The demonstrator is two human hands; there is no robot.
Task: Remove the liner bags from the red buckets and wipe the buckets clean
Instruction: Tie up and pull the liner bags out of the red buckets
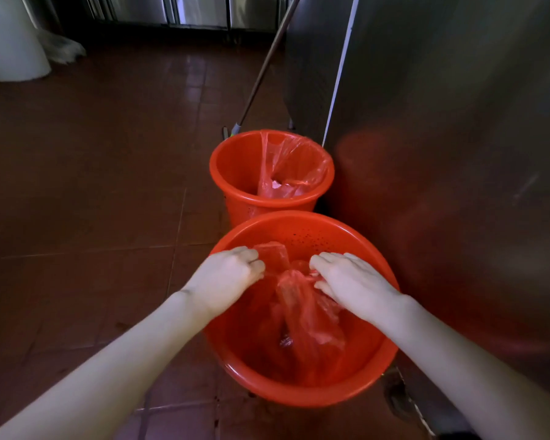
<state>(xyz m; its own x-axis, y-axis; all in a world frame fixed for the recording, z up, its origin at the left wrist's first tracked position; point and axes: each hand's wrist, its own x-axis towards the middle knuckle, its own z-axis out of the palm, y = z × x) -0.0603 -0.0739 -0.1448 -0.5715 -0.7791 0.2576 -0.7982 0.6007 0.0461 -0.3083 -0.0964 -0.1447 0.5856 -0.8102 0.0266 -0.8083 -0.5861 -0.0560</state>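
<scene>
Two red buckets stand on the tiled floor. The near bucket (302, 389) is right below me, with dark specks on its far inner wall. Inside it a red see-through liner bag (302, 315) is bunched toward the middle. My left hand (227, 276) grips the bag's upper left part, and my right hand (346, 281) grips its upper right part, both over the bucket's opening. The far bucket (235, 166) stands just behind, and its own red liner bag (292, 166) sags against the right inner wall.
A tall stainless steel cabinet (458, 154) stands close on the right of both buckets. A mop handle (264, 71) leans against it behind the far bucket. A white bin (10, 39) stands far left. Steel cabinets line the back wall above the brown tiled floor (92, 185).
</scene>
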